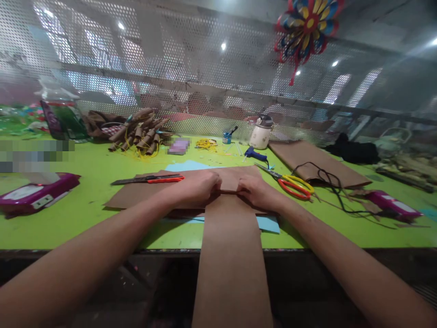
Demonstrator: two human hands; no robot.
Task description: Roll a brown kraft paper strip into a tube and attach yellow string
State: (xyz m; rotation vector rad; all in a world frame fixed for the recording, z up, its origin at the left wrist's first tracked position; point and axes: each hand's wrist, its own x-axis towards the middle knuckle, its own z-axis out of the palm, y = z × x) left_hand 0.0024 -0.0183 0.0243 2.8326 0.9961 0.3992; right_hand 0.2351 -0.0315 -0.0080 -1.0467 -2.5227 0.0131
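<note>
A long strip of brown paper [234, 255] runs from the table down over its front edge toward me. At its far end the strip is folded over, and both hands grip that fold. My left hand [205, 187] is closed on the fold's left side, my right hand [254, 189] on its right side. Under them lie more brown sheets [136, 193] and a piece of light blue paper [268, 224]. An orange and black utility knife [150, 179] rests on the sheets by my left hand. Scissors with red and yellow handles [290, 182] lie open beyond my right hand.
A blue glue gun [256, 155] and a white bottle [262, 133] stand behind. Tied brown paper rolls [139, 134] lie back left. A purple power strip [41, 193] is at left, another purple device [394, 205] at right with a black cord. Folded brown paper [317, 164] lies back right.
</note>
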